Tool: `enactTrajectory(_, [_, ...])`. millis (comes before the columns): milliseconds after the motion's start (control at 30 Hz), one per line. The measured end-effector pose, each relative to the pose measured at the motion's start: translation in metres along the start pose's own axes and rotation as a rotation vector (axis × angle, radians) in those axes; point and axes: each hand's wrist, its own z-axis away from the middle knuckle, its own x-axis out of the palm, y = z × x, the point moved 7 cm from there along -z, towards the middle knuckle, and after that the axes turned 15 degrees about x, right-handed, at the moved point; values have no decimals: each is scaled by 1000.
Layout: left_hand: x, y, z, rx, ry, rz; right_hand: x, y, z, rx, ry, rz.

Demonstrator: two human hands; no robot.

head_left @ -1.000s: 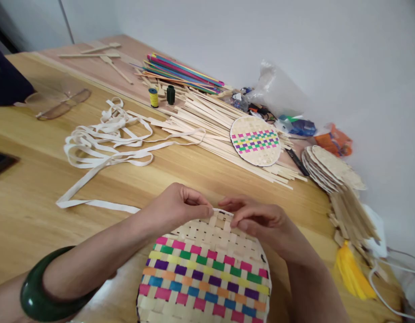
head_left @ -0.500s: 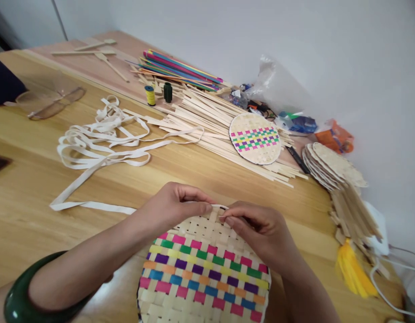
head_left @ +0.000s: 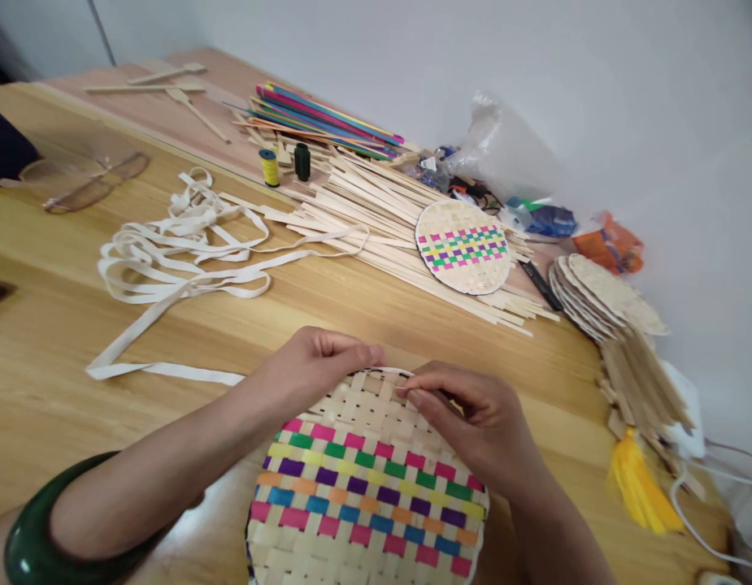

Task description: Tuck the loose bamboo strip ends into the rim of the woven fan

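mat (head_left: 369, 487): round woven disc lying flat on the table (head_left: 52, 390), right under the person's chest, coloured bands across the middle, plain weave at the far edge

far rim: this is where everything meets. It sits just ahead of both hands, and a white tape (head_left: 168, 372) runs in along it from the left

left hand (head_left: 318, 366): curled shut, thumb and forefinger pinching the tape at the mat's top edge, fingertips pointing right

right hand (head_left: 473, 414): also pinched, fingertips pointing left and pressing on the rim just beside the left's pinch

gap between the pinches: tiny, the fingertips nearly touch at the top centre of the mat

which hand is nearer: honestly a tie; both sit on the rim, the left a bit further up and over the tape end, the right lower on the weave

tape's long axis: comes from the far left, across the table, then bends to follow the rim

other stuff: bamboo strips (head_left: 376, 219) and a second small mat (head_left: 462, 248) well beyond, stack of plain discs (head_left: 601, 305) off to the right, green bangle (head_left: 40, 528) on the left wrist
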Motion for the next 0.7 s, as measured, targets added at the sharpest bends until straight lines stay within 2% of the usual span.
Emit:
enactTrajectory(167, [-3, 0, -1, -12, -8, -98, 2, -3, 2, -30, -5, 15])
enactTrajectory(533, [-4, -1, -8, 75, -5, -94, 3, -3, 2, -48, 9, 49])
enactTrajectory(700, [-3, -2, -6, 53, -7, -119, 4, -1, 0, -29, -14, 29])
